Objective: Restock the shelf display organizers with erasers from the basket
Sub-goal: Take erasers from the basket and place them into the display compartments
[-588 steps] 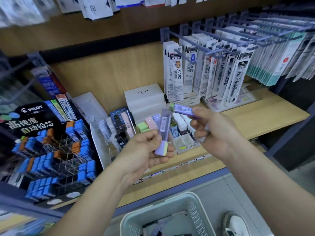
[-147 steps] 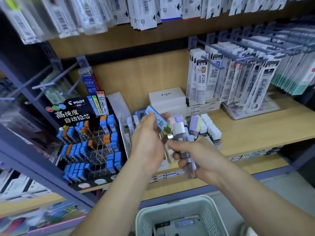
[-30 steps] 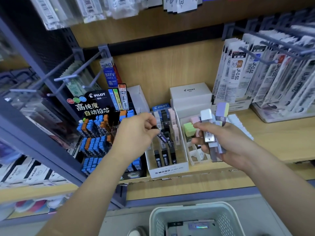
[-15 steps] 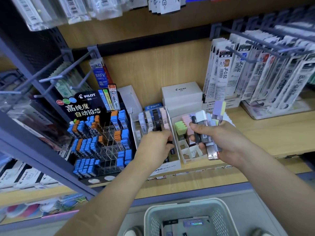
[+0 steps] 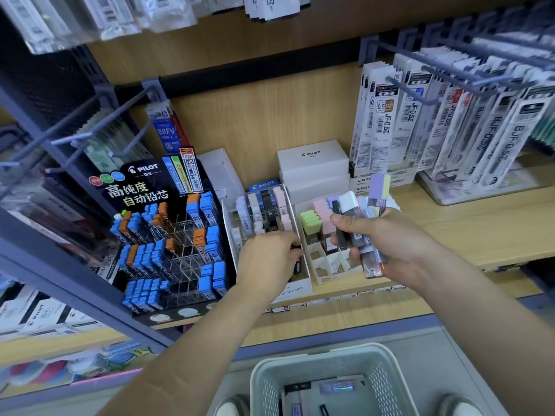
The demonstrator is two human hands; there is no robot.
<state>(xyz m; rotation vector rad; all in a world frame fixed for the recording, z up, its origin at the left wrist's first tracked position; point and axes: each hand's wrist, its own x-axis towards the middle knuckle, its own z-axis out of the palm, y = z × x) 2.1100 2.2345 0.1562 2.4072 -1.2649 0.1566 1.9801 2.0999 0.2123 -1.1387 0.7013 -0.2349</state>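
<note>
My left hand [image 5: 268, 255] reaches into the front of the clear display organizer [image 5: 232, 219] and pinches a small dark packet [image 5: 298, 265] down into a slot. My right hand [image 5: 387, 241] grips a bundle of several long packets [image 5: 359, 223], one with a purple and yellow end, held over the white divided organizer [image 5: 326, 265]. That organizer holds green [image 5: 310, 222] and pink erasers [image 5: 322, 210] at its back. The grey basket [image 5: 327, 364] sits on the floor below, with a few packets inside.
A black Pilot lead display [image 5: 168, 235] with blue and orange cases stands left of the organizers. White Pilot boxes [image 5: 312, 163] sit behind them. Refill packs [image 5: 435, 115] hang on pegs at right. The wooden shelf [image 5: 465, 226] extends to the right.
My left hand has pushed lower into the clear organizer's front slots. My right hand still holds the same bundle, in nearly the same place.
</note>
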